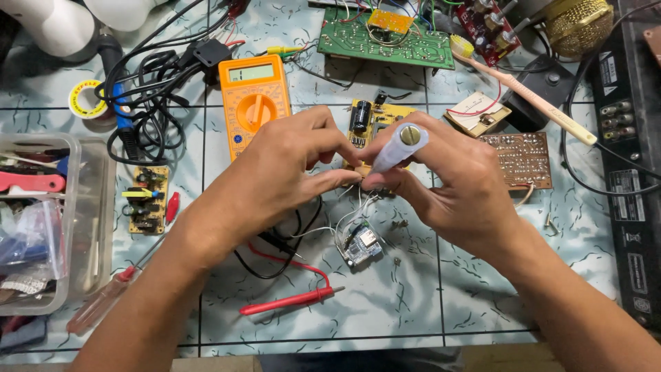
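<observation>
Overhead: two hands point(365, 176), one battery point(398, 148), five circuit boards point(385, 38).

Tiled worktop point(413, 303), pale marbled: bearing orange multimeter point(253, 96) far centre, green circuit board point(385, 43) far, red probe point(289, 301) near centre, clear plastic bin point(89, 207) sitting left, brown perfboard point(525, 160) lying right.

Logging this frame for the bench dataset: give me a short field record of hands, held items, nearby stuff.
left hand: pinching thin white wires
right hand: gripping a pale cylindrical cell
below hands: small module on the wires
behind hands: yellow circuit board
left of hands: orange multimeter
front: red probe
surface: tiled tabletop
</observation>
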